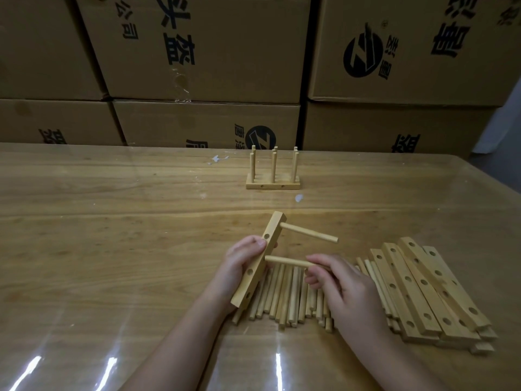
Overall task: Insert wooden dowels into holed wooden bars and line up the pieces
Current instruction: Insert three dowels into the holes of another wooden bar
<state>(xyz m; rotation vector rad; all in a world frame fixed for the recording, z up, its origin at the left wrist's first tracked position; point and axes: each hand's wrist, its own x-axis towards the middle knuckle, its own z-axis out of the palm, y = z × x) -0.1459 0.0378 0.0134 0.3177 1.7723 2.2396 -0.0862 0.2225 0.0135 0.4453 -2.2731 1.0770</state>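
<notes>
Dowel number two (287,261) is the job now. Your right hand (346,289) pinches it near its back end with a narrow grip. Its free tip sits right at the side of the bar (253,280), by the middle hole. I cannot tell if the tip is in the hole yet. Your left hand (242,261) holds the bar tilted, its grip closed round the middle. The first dowel (308,232) sticks out of the bar near the top end.

To do this well, I think you should keep the bar steady. Point the new dowel the same way as the first dowel, so the two look like twins. Push straight, not at a slant, or it may jam. A small twist may help it slide in. If it wobbles, move your pinch closer to the bar.

The pile of dowels (284,294) lies on the table (112,235) under your hands. The spare bars (423,292) are stacked to your right. A finished piece (273,170) stands far back.
</notes>
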